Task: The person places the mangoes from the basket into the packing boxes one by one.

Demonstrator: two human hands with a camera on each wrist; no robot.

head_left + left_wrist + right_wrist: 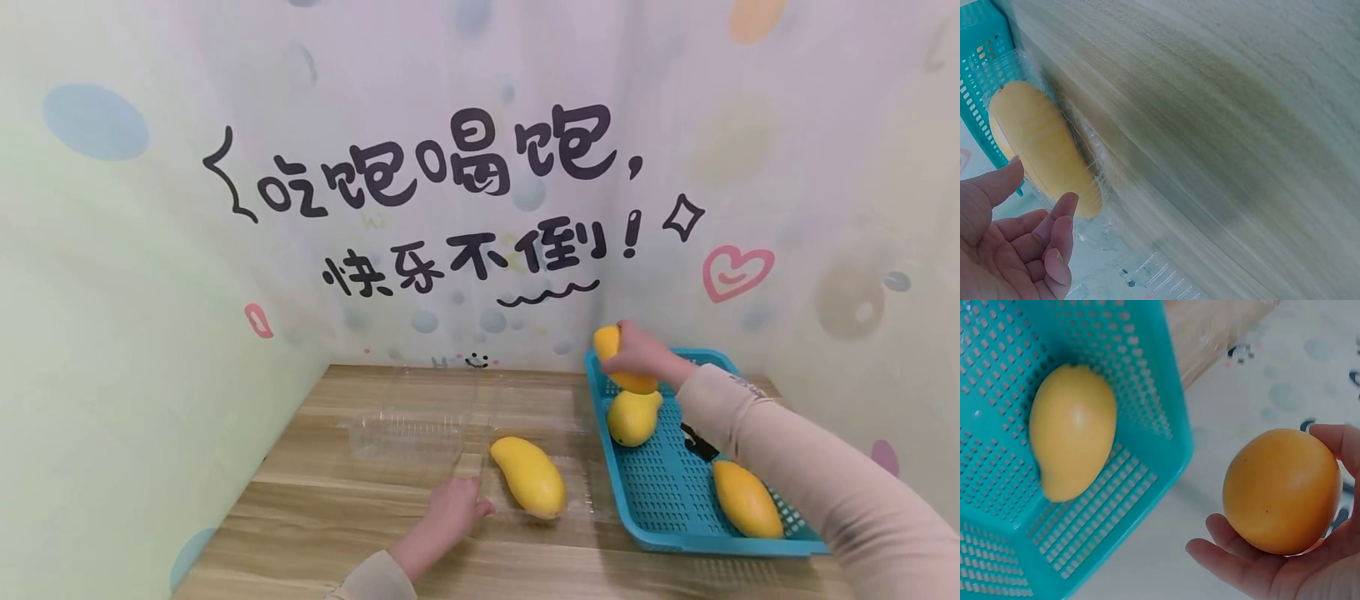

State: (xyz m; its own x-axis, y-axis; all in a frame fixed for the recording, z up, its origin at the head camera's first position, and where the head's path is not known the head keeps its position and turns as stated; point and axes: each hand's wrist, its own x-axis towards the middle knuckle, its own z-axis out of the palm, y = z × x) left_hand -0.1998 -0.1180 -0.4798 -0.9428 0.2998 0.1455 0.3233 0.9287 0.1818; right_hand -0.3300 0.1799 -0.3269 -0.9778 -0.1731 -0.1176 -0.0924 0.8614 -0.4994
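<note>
Smooth, rounded orange-yellow mango (1282,490) is gripped by the right hand (641,354), digits curled round opposite sides; tiny dark specks are seen on its skin. It is held by the far end of a turquoise plastic basket (712,546), just beyond the rim in the right-wrist view. Basket walls and floor are perforated with slots and small holes, corners are rounded.

Just nearer than the right hand, a yellow mango (632,419), bulbous with a narrowed end, is seated in the basket. Under the right forearm, an elongated deeper-yellow mango (748,500) is placed at the near end.

Left hand (450,504): thumb parted from loosely bent fingers, nothing gripped. Just right of it, a long, slightly curved mango (531,479) is laid in a thin clear plastic tray (581,492). Whether the tray is touched can't be told. Ahead of the left hand, slightly left, a second clear container (408,433) with ribbed walls is stood.

Both hands are worked over a wood-grain tabletop (300,517), streaked light brown. Beyond them it is backed by a pale wall (450,67), printed with black characters, bluish spots and a pink heart (737,273).
</note>
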